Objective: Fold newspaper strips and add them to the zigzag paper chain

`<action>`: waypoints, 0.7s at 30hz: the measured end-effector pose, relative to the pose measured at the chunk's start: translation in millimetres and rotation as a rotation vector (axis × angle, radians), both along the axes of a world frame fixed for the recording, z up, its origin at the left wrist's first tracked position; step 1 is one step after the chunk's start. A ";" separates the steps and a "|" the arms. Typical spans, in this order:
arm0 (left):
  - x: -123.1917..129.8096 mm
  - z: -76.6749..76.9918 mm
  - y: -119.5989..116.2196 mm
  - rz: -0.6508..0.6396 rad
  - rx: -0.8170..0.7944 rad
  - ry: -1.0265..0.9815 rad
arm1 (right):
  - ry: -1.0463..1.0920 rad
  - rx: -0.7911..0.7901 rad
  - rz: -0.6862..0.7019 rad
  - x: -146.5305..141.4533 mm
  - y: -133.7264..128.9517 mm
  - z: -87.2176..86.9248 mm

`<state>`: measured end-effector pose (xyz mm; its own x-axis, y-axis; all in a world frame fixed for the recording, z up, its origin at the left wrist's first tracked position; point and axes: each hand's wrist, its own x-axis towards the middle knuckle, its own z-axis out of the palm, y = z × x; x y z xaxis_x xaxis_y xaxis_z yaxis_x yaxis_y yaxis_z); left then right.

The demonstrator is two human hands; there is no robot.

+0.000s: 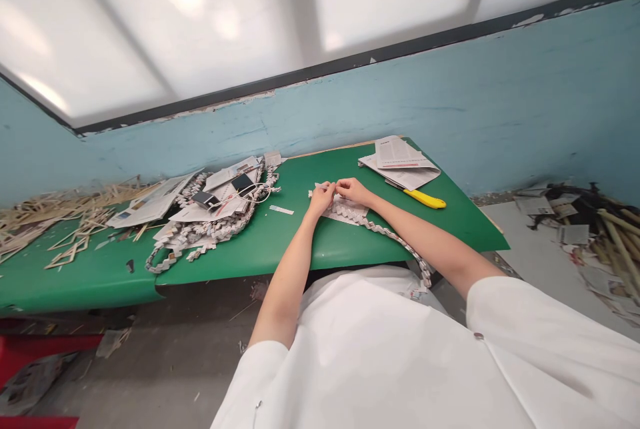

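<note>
My left hand (323, 198) and my right hand (353, 192) meet over the green table with their fingertips almost touching. Both are closed in a pinch on a small folded paper strip (320, 186), mostly hidden by the fingers. Below the hands lies a sheet of printed paper (346, 215). A zigzag chain of folded paper (387, 232) runs from near my right hand, under the right forearm and over the table's front edge. A loose paper strip (281, 210) lies flat to the left of my left hand.
A yellow-handled cutter (425, 199) sits by folded newspapers (405, 162) at the right. Leftward is a heap of paper chains (205, 232) with newspapers, dark devices (243, 184) and a white cable. Thin wooden sticks (75, 236) cover the table's far left. A red stool (45, 349) stands below.
</note>
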<state>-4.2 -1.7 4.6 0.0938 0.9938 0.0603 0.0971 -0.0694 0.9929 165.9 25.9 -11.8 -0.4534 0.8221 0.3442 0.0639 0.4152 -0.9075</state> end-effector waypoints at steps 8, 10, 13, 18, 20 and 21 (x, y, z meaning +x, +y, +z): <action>-0.4 -2.5 3.9 -0.074 -0.013 -0.040 | 0.028 -0.046 -0.065 -1.2 2.2 -2.6; -0.6 -2.0 4.4 -0.074 -0.017 -0.040 | 0.039 -0.042 -0.028 -0.8 2.8 -3.0; -1.0 -0.9 4.0 -0.076 -0.022 -0.039 | 0.046 -0.041 0.006 -0.1 4.4 -4.0; -1.2 -0.2 2.8 -0.078 -0.013 -0.037 | 0.028 -0.027 0.005 -1.3 5.3 -6.5; -1.4 -0.4 2.3 -0.081 -0.002 -0.036 | 0.058 -0.042 -0.004 -2.6 4.4 -6.6; -1.5 -0.4 1.9 -0.085 0.007 -0.032 | 0.080 -0.053 -0.007 -3.3 3.7 -6.2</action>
<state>-5.7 0.2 4.2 0.1758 0.9818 0.0717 0.0584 -0.0831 0.9948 162.5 29.6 -18.0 -0.4206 0.8432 0.3349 -0.0074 0.3659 -0.9306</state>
